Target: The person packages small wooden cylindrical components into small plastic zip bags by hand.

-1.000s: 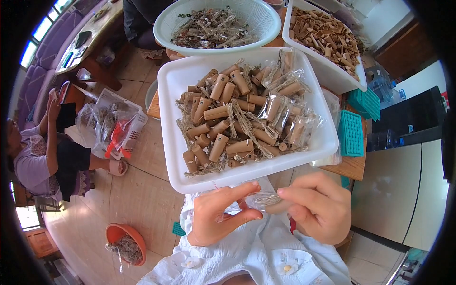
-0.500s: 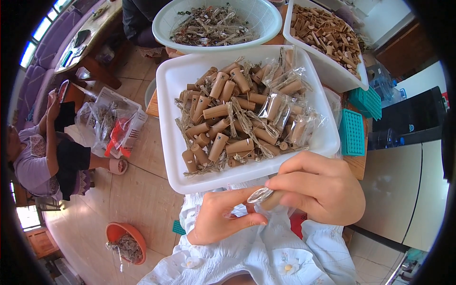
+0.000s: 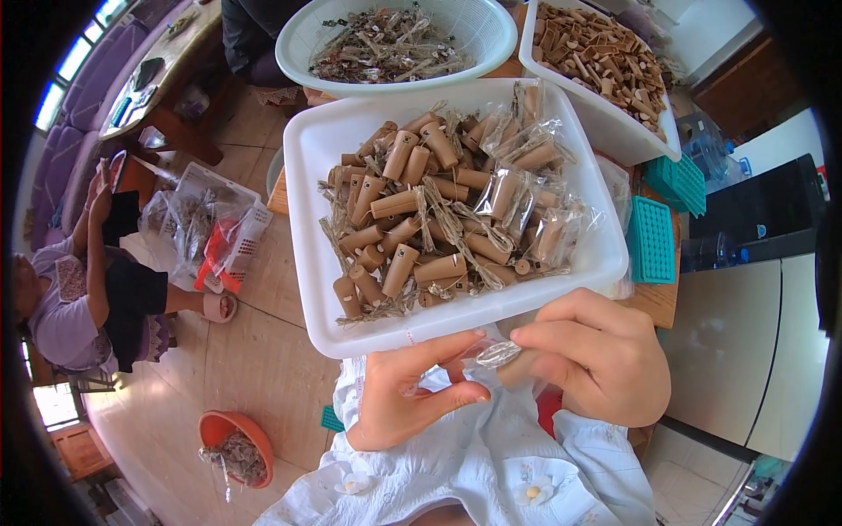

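Observation:
My right hand (image 3: 601, 355) pinches a brown bamboo-like cylinder (image 3: 516, 372) with a crumpled clear plastic bag (image 3: 497, 354) at its end, just in front of the white tray (image 3: 309, 254). Close on its left is my left hand (image 3: 408, 386), thumb and forefinger spread apart around a gap. Its other fingers are partly hidden. Heaped in the tray are many brown cylinders (image 3: 401, 270) with bundles of dry, string-like fibre (image 3: 447, 215). Some cylinders at the tray's right side are in clear plastic bags (image 3: 504, 197).
Behind the tray stand a pale green basin (image 3: 294, 53) of small packets and a white bin (image 3: 596, 131) of brown pieces. Teal racks (image 3: 651, 241) lie at right. An orange bucket (image 3: 208, 430) is on the floor at left, below a seated person (image 3: 74, 294).
My right hand has shifted slightly right with the cylinder and plastic bag. My left thumb and forefinger have come away from the plastic and spread wider.

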